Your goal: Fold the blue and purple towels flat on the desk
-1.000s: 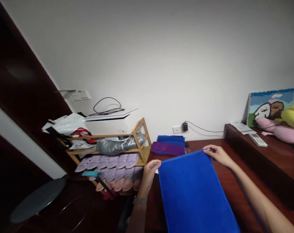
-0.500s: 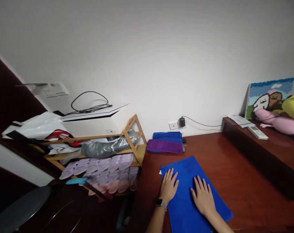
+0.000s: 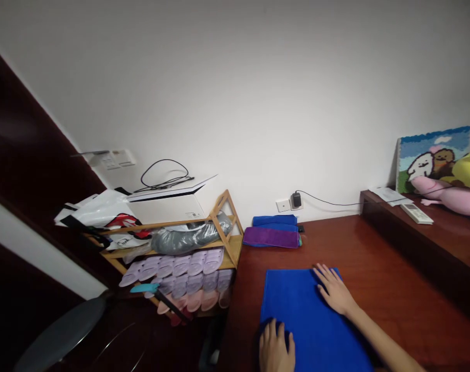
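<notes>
A blue cloth lies spread flat on the reddish-brown wooden table, its near edge cut off by the bottom of the view. My left hand rests on the cloth's near left part, fingers apart. Over its far right corner lies my right hand, palm down with fingers stretched out. Neither hand grips anything. Behind the cloth, by the wall, are a folded purple cloth and folded blue cloths.
At the left, a wooden rack holds several slippers, a white box and bags. A raised shelf on the right carries a remote control, a pink plush toy and a picture. A plugged-in charger trails a cable.
My left hand has moved toward me along the cloth. My right hand has moved away, to the far right corner. The cloth has turned straighter, and the view has shifted slightly.
</notes>
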{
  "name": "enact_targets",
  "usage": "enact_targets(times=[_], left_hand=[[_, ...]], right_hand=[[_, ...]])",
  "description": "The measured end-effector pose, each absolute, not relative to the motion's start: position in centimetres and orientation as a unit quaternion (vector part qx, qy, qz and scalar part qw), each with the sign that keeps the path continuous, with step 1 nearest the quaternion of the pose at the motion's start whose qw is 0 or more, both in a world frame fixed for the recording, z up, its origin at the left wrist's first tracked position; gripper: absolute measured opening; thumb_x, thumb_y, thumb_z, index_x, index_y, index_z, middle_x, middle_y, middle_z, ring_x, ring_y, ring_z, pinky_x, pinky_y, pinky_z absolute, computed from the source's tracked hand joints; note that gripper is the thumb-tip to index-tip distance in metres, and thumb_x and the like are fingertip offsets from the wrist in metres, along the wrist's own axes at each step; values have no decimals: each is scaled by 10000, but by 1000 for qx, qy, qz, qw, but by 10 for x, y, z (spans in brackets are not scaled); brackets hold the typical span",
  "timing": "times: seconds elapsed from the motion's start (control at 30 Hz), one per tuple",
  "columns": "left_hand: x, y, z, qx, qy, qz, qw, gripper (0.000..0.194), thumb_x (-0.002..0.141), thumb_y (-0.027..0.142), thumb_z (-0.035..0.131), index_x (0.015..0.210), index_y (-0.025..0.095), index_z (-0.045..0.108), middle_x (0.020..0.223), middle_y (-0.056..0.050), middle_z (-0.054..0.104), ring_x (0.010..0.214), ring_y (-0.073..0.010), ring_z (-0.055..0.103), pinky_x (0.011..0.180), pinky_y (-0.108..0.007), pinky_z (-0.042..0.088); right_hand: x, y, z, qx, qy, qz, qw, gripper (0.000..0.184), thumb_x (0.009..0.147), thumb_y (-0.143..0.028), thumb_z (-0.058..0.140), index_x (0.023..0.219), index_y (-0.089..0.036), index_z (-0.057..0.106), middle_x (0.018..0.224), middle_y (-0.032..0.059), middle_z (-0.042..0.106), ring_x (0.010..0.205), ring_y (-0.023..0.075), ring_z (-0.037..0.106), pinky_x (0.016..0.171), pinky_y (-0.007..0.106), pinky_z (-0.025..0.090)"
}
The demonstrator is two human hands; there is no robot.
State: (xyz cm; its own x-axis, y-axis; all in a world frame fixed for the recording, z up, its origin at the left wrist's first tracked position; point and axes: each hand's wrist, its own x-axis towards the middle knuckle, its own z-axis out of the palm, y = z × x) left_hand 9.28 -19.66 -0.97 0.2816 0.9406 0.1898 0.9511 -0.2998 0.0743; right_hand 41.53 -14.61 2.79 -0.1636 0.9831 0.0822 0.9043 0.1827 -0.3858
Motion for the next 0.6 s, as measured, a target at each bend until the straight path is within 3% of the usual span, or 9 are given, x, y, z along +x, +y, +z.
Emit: enact_targets(times=[0.07,0.2,0.4,0.6], left_hand=[[99,-189,2,-827,-545,-133,30,425,1029,345,423,1301,258,738,1441,-106,662,1328,-319,603,1110,-491,496],[122,-136,27,-874,-460,-157,2,472,1061,370,413,1490,265,581,1620,-65,485,1497,-272,436,1238,-495,369],[135,-91,16,-864,-493,-96,-41,551,1065,440,420,1609,353,394,1712,-35,296,1575,-280,281,1277,-538,280],[137,-101,8,-844,-524,-107,-30,570,1060,468,421,1620,373,367,1718,-27,280,1575,-307,274,1285,-549,258]], right_hand=[[413,-159,6,-725,-662,83,174,693,1046,-530,214,1651,-202,297,1727,62,247,1611,251,161,1315,494,118],[416,-180,-27,-811,-567,76,124,773,1029,-532,199,1646,-72,263,1719,109,254,1607,265,178,1315,468,137],[433,-164,-13,-798,-594,79,56,766,1020,-533,182,1667,-122,196,1736,46,189,1617,236,131,1319,482,34],[433,-143,-1,-795,-595,98,59,724,1025,-459,173,1669,-127,199,1740,55,190,1616,212,132,1313,460,74]])
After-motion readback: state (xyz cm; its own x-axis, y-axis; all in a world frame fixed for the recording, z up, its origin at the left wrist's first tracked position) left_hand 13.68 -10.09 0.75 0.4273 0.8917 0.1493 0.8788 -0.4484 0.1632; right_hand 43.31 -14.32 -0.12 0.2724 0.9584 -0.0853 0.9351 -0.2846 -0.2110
